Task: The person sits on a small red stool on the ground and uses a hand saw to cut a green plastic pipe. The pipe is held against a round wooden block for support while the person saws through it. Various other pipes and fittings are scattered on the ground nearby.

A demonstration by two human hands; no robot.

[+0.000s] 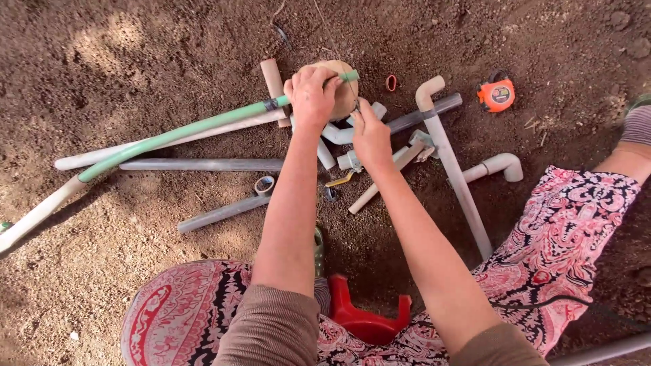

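Left grip [310, 95] around green pipe [176, 134]

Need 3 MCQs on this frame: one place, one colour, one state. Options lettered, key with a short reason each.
1. Where is the tape measure?
A. upper right, on the soil
B. under the stool
C. in the left hand

2. What colour is the stool?
A. blue
B. red
C. white

3. How does the left hand stand with the green pipe?
A. apart from it
B. gripping its end
C. flat on the soil

Key:
1 A, it lies on bare dirt right of the elbow pipe.
2 B, red plastic shows between the knees.
3 B, the fingers wrap the pipe end against the tan roll; the right hand is beside it.
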